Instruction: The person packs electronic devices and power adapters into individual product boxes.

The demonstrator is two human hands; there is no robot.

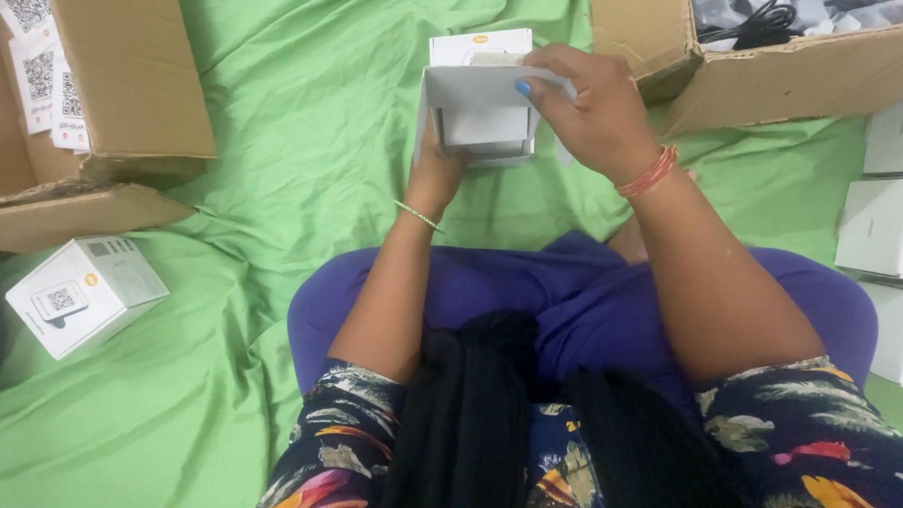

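Head view: left hand [436,173] and right hand [589,107] both closed around white box [479,115].

Cardboard cartons [127,82] flanking open green cloth [306,129]

From my feed, the person wears a dark top [825,447] printed with leaves and flowers in red, yellow, white and green, its short sleeves ending above the elbows. Purple trousers [530,297] cover the crossed legs. A black scarf [486,425] hangs down the front in two long folds. I see thin orange-red bangles [648,173] on the right wrist, one slim gold bangle [418,216] on the left, and blue polish on a thumbnail [522,87].
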